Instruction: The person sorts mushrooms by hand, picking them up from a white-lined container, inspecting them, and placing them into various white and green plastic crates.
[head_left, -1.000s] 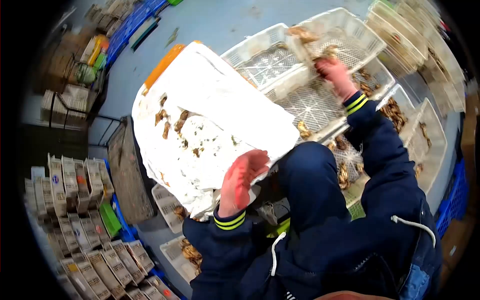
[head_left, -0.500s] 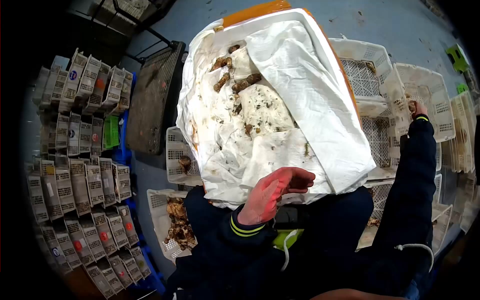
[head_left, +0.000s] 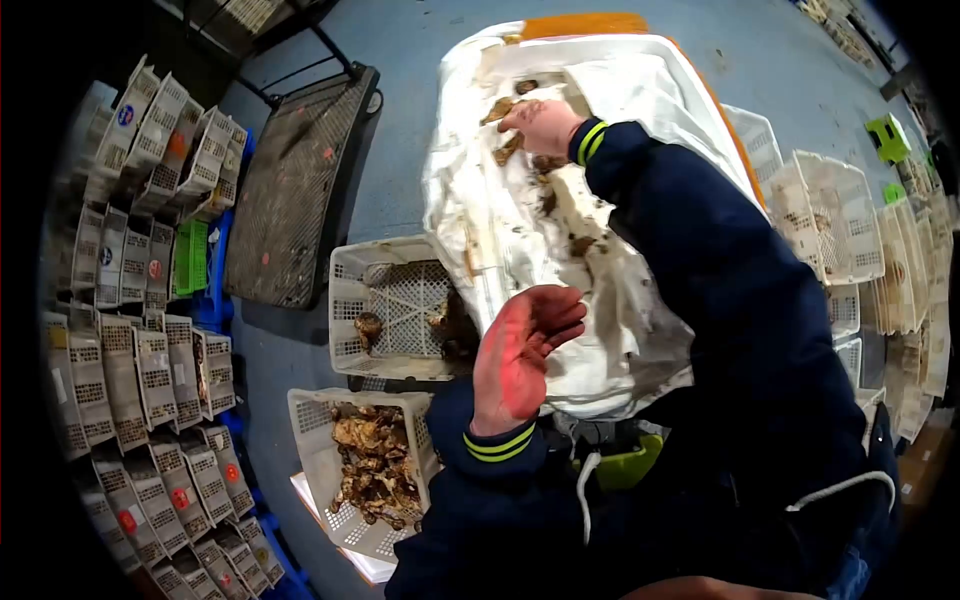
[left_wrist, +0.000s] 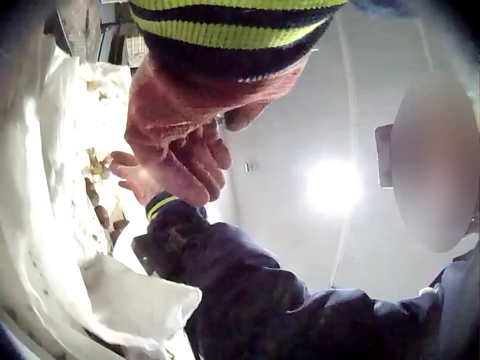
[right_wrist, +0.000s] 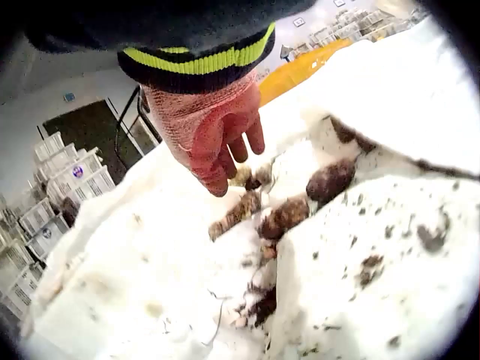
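Observation:
In the head view, my right hand (head_left: pixel 545 128) reaches over a box lined with white cloth (head_left: pixel 505 255). Its fingertips come close to a brown, knobbly mushroom-like piece (head_left: pixel 497 110) near the far end. The right wrist view shows the right hand (right_wrist: pixel 214 131) with fingers hanging loosely down, just above several such dark lumps (right_wrist: pixel 285 216). Over the near edge of the cloth, my left hand (head_left: pixel 525 350) is held with its fingers relaxed and bent inward. Nothing shows between the fingers of the left hand (left_wrist: pixel 180 127) in the left wrist view.
Left of the box stand a white basket (head_left: pixel 345 270) with a few brown pieces and another basket (head_left: pixel 305 415) heaped with them. More white baskets (head_left: pixel 870 230) are on the right. A flat trolley (head_left: pixel 300 190) stands beyond, with stacked crates (head_left: pixel 140 260) far left.
My right hand has left the white baskets on the right and swung over the far part of the lined box. The left hand stays at the near edge. The head view has turned leftward.

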